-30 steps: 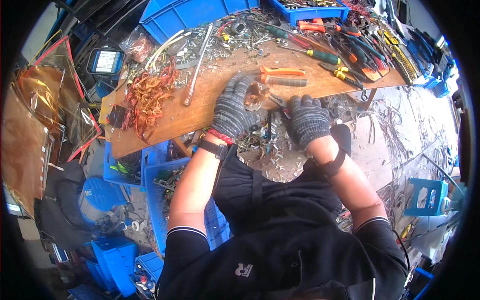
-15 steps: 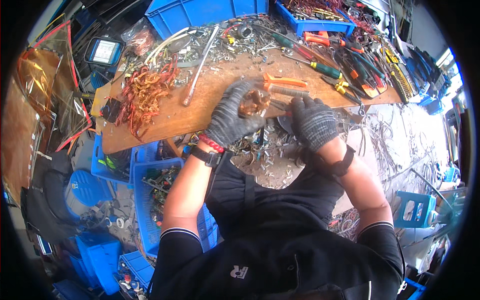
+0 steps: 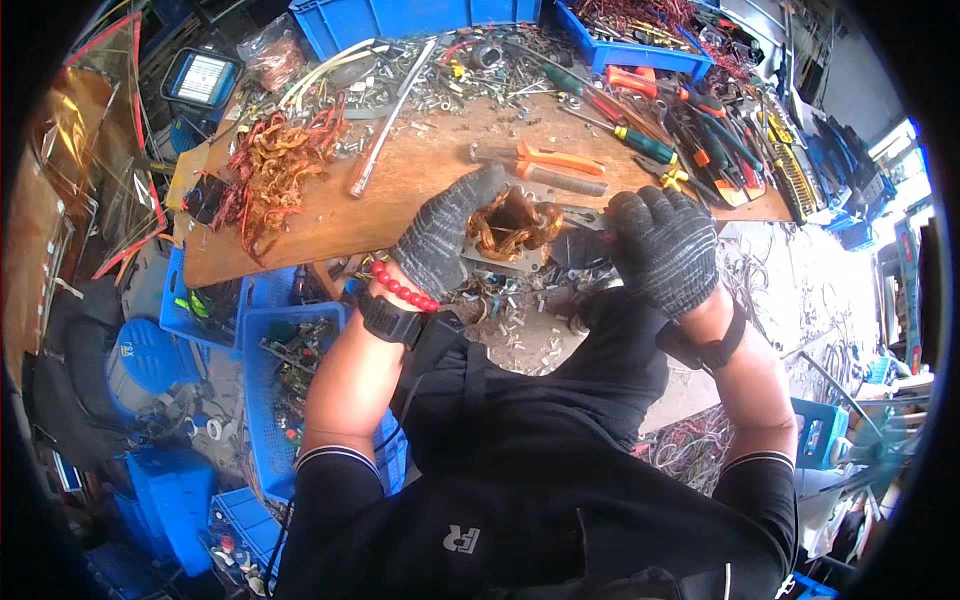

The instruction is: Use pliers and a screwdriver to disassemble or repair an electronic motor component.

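Observation:
My left hand (image 3: 448, 222), in a grey knitted glove, grips a metal motor part with a ring of copper winding (image 3: 512, 226) at the bench's front edge. The winding's loops stand up, bent and uneven. My right hand (image 3: 662, 246), gloved alike, is closed around a pair of pliers (image 3: 582, 215), with the jaws pointing left at the winding. Most of the pliers' handle is hidden in the fist. Just beyond the winding, orange-handled pliers (image 3: 558, 162) lie on the wooden bench (image 3: 420, 160).
Tangled copper strips (image 3: 268, 180) are heaped on the bench's left, near a long thin rod (image 3: 392, 115). Screwdrivers (image 3: 645, 145) and other tools crowd the right side. Small metal scraps cover the back, before a blue bin (image 3: 410, 15). A blue basket (image 3: 262, 400) stands below left.
My right hand has moved right, away from my left hand, with the pliers. The winding, half covered before, now shows more openly, tilted up toward me.

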Tool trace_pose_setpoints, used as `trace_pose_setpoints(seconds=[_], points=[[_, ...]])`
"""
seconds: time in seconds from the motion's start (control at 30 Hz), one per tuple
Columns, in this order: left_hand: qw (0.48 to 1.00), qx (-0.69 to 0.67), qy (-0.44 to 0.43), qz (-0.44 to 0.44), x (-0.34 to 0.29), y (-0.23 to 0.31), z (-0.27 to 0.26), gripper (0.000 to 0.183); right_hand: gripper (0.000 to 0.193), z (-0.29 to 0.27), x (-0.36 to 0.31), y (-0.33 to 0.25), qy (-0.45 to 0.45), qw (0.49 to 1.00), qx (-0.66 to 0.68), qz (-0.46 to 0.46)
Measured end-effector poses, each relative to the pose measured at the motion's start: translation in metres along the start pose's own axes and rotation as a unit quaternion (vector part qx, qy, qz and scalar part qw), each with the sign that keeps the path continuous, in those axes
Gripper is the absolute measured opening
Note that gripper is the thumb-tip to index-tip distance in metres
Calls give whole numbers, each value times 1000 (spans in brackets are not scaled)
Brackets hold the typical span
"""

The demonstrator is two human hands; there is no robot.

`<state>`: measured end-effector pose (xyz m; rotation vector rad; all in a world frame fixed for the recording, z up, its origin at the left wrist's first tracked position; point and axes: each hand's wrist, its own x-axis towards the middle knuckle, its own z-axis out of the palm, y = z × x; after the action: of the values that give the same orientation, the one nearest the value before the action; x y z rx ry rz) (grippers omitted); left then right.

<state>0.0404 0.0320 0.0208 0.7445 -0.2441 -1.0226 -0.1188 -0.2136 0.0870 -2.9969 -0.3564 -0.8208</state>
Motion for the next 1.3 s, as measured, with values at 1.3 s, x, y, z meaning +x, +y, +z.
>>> trace_pose_setpoints(seconds=[1.3], points=[[939, -309, -27, 146, -17, -67, 58, 55, 39, 77, -27, -38, 312, 931, 64, 181]])
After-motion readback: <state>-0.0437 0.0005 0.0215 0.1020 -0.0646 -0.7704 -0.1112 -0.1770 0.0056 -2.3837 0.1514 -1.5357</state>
